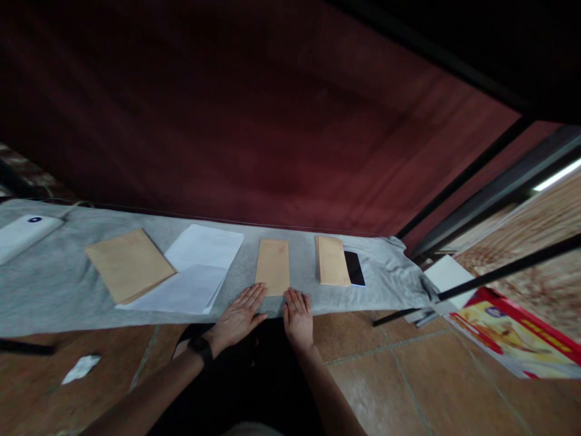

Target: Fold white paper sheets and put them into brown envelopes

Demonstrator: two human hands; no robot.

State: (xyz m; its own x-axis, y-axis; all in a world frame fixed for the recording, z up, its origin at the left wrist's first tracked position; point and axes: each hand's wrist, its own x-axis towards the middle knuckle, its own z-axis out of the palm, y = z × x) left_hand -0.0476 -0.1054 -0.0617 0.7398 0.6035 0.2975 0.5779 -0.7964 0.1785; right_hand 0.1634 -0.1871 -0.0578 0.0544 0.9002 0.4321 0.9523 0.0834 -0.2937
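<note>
A brown paper envelope [273, 265] lies flat on the grey cloth, upright to me, in the middle of the table. At its lower left corner rests my left hand [241, 315], palm down with fingers stretched out. My right hand [298, 315] lies palm down by the lower right corner, fingers extended. Neither hand grips anything. To the right is a small stack of brown envelopes [333, 261]. On the left, white paper sheets [195, 272] are spread, partly under a pile of larger brown envelopes [129, 265].
A dark phone [354, 268] lies beside the right-hand stack. A white device [27, 236] with a cable stands at the far left. The cloth-covered table [299, 242] is narrow, against a dark red curtain [254, 151]. A red and yellow box [521, 339] is at the right.
</note>
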